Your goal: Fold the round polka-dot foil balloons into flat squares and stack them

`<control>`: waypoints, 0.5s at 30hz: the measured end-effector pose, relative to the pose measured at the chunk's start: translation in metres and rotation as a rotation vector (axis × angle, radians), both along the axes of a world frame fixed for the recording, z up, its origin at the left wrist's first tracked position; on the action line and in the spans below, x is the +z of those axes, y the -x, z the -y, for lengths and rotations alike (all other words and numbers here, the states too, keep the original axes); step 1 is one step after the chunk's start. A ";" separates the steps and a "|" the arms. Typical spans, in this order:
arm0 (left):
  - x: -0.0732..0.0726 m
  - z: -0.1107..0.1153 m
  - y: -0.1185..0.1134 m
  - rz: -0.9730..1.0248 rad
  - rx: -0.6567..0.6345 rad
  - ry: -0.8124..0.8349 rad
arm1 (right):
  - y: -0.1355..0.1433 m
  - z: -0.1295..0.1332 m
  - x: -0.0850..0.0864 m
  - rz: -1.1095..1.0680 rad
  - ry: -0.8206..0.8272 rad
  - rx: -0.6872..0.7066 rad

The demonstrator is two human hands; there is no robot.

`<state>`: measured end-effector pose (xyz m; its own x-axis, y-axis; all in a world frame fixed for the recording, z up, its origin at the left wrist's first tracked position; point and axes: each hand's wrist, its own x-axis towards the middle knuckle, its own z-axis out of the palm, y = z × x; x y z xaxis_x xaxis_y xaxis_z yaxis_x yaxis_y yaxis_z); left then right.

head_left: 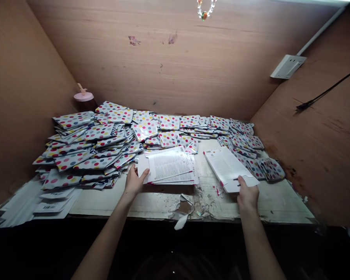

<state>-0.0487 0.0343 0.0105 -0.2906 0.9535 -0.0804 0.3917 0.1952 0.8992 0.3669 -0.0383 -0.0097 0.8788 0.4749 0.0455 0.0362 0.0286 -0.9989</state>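
My left hand (136,179) pinches the left end of several overlapping white printed cardboard sleeves (172,166), with the thumb on top. Its fingertips are hidden behind them. Further right, my right hand (247,194) grips the lower right end of a white carton (227,167) with an open flap, thumb on top. The two hands are well apart. Behind both lie piles of dotted packets; the nearest to the left hand is the big left pile (87,146), and the right pile (245,142) lies behind the right carton.
A pale worktop (105,202) with a torn patch carries a stack of white sheets (54,202) at front left. Wooden walls enclose it. A pink-lidded container (84,97) stands at back left, a white socket (288,67) is on the right, and a black cable (329,90) hangs there.
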 end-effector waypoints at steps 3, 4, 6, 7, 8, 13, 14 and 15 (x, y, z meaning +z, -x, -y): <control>0.003 0.001 0.001 0.089 -0.033 0.092 | -0.006 0.008 0.002 0.233 0.127 -0.125; 0.004 0.004 0.002 0.117 -0.049 0.107 | -0.005 0.013 0.006 0.386 0.196 -0.163; 0.005 0.007 0.003 0.184 -0.108 0.095 | 0.007 0.019 0.019 0.667 0.288 -0.080; 0.005 0.008 0.002 0.204 -0.139 0.067 | 0.019 0.017 0.025 0.730 0.292 0.062; 0.004 0.007 0.001 0.205 -0.157 0.039 | 0.033 0.011 0.032 0.719 0.277 0.251; -0.002 -0.004 -0.013 0.071 -0.104 0.028 | 0.113 -0.054 0.047 0.539 0.441 0.745; -0.002 -0.006 -0.015 0.054 -0.099 0.030 | 0.124 -0.066 0.047 0.543 0.486 0.734; -0.003 -0.006 -0.017 0.039 -0.095 0.027 | 0.134 -0.075 0.046 0.552 0.515 0.711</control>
<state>-0.0315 0.0402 0.0078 -0.1954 0.9739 -0.1159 0.3741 0.1832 0.9091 0.2331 0.0365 0.0362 0.3061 0.9520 0.0012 0.6344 -0.2030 -0.7459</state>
